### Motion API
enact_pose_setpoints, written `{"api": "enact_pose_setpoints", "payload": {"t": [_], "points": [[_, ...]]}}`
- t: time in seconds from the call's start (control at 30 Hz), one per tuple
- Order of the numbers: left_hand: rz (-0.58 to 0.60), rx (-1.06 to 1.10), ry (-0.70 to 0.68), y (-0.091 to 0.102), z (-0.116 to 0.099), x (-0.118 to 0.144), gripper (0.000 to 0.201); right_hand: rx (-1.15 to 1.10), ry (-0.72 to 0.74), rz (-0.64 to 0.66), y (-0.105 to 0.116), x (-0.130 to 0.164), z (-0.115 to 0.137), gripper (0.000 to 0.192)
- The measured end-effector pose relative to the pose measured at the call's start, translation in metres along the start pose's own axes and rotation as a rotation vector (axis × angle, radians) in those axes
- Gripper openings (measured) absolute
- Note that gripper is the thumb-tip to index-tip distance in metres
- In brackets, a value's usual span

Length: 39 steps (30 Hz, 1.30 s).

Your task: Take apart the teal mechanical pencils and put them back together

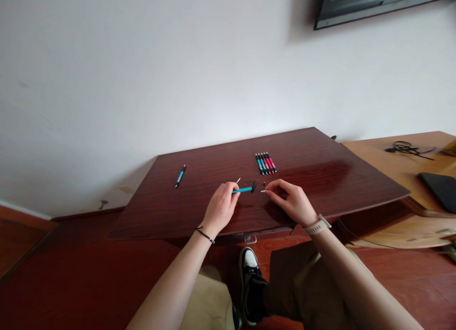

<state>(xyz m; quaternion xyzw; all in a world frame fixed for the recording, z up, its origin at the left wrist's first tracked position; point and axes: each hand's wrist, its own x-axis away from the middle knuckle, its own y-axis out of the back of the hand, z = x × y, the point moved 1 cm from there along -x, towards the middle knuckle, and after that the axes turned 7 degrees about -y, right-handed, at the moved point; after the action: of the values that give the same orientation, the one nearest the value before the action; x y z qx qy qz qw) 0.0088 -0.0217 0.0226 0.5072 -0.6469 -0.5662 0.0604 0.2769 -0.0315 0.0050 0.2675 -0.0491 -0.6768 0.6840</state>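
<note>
My left hand (221, 207) is closed around a blue pen barrel (244, 189), which points to the right over the table. A black part (253, 186) stands at an angle at the barrel's right end; I cannot tell whether it is joined on. A thin pale pointed piece (238, 180) shows just beyond my left fingers. My right hand (290, 202) pinches a small white stick-like piece (263, 191), whose kind I cannot make out. Close to those fingertips lies a tiny dark piece (264, 183).
A row of several blue and pink pens (265, 163) lies towards the back of the dark wooden table (213, 166). One blue pen (180, 176) lies apart at left. To the right, a lighter desk (377, 161) bears a black cable (408, 148) and a flat black device (440, 189).
</note>
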Motion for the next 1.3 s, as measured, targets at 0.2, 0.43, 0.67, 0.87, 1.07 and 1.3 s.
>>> {"api": "enact_pose_setpoints", "payload": {"t": [0.2,0.43,0.67,0.87,1.07,1.3], "points": [[0.05,0.037,-0.023,-0.018,-0.015,-0.006,0.006,-0.021,0.003,-0.004,0.0,0.001,0.002,0.019],[0.044,0.074,0.003,-0.02,-0.013,-0.009,0.006,-0.014,0.002,-0.004,-0.001,0.001,0.001,0.017],[0.047,0.099,-0.015,-0.021,-0.014,-0.008,0.003,-0.008,0.008,0.004,-0.001,0.001,0.002,0.017],[0.057,0.11,-0.027,-0.022,-0.017,-0.008,0.007,0.009,0.032,0.051,-0.002,0.0,0.003,0.018],[0.081,0.097,-0.058,-0.024,-0.018,-0.008,0.016,0.019,0.044,0.062,-0.002,0.001,0.002,0.018],[0.076,0.116,-0.039,-0.022,-0.02,-0.009,0.015,0.01,0.049,0.047,-0.002,0.001,0.002,0.021]]}}
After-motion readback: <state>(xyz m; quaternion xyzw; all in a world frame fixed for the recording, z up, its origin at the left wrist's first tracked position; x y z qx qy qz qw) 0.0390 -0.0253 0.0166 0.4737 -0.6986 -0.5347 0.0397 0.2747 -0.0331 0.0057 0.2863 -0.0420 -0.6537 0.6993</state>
